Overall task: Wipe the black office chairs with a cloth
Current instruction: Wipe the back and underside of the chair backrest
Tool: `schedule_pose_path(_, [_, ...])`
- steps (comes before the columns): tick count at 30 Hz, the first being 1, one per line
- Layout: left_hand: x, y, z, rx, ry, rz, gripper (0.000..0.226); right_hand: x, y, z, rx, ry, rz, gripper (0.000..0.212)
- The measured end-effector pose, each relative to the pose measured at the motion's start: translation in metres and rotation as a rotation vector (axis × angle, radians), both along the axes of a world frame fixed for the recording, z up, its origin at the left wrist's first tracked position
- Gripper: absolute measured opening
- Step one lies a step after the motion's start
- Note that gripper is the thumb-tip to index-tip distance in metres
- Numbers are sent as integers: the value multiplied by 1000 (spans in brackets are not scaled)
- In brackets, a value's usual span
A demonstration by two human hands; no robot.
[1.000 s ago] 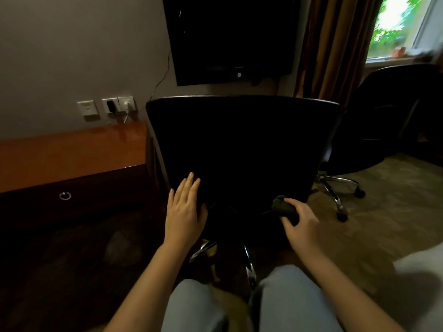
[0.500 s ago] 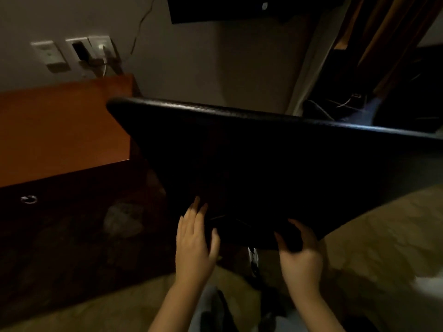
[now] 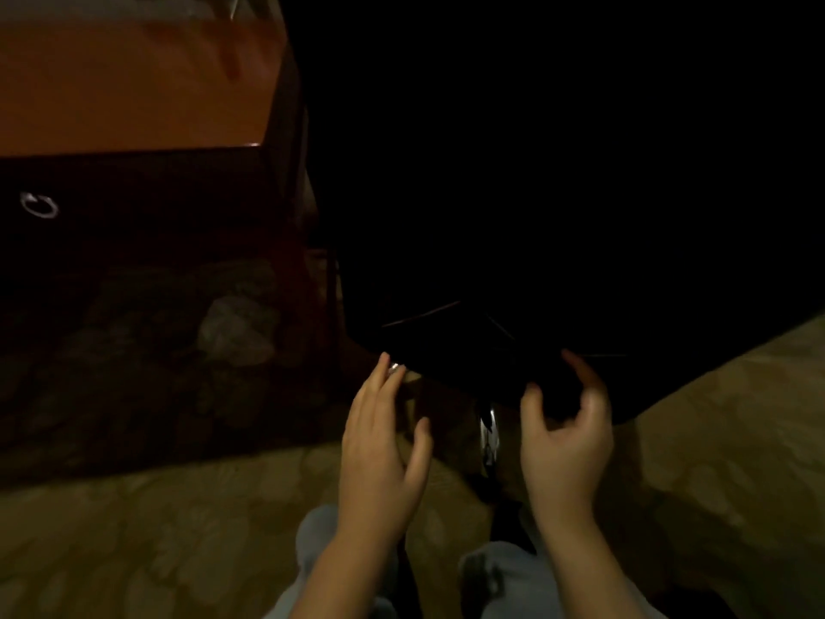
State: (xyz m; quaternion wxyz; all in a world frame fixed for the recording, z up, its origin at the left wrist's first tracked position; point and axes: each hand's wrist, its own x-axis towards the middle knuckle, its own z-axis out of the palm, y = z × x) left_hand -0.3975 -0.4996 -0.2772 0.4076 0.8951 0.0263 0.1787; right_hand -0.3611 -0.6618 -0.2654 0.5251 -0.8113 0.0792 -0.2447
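Observation:
The black office chair [image 3: 558,194] fills the upper right of the head view as a very dark mass, and I look at its lower rear edge from close up. My left hand [image 3: 379,449] is held flat with straight fingers, its fingertips at the chair's lower left corner. My right hand [image 3: 567,453] curls its thumb and fingers around a dark cloth [image 3: 556,395] pressed against the chair's bottom edge. The cloth is barely distinguishable from the black chair.
A wooden desk [image 3: 134,82] with a ring-pull drawer [image 3: 39,205] stands close on the left of the chair. A chrome part of the chair's base [image 3: 489,435] shows between my hands. Patterned carpet [image 3: 156,529] covers the floor, and my jeans-clad knees [image 3: 504,574] are below.
My view has dropped and moved closer to the chair's lower edge. Both hands moved down the backrest to its bottom edge, the right still holding the cloth.

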Motion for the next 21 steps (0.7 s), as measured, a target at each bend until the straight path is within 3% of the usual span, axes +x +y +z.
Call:
schedule_pose_path(4, [36, -5, -12, -52, -7, 13, 58, 32, 8, -9, -115, -109, 36, 46])
schedule_pose_path(9, [82, -4, -39, -117, -68, 80, 56, 77, 10, 5, -342, -581, -6, 31])
schedule_pose_path(12, [94, -5, -55, -157, -52, 115, 57, 93, 12, 21, -393, -746, -104, 25])
schedule_pose_path(15, [106, -3, -62, -107, -66, 102, 59, 108, 17, 5, -405, -752, -119, 17])
schedule_pose_path(21, [115, 10, -70, -114, -25, 83, 62, 110, 22, -42, -599, -556, -2, 16])
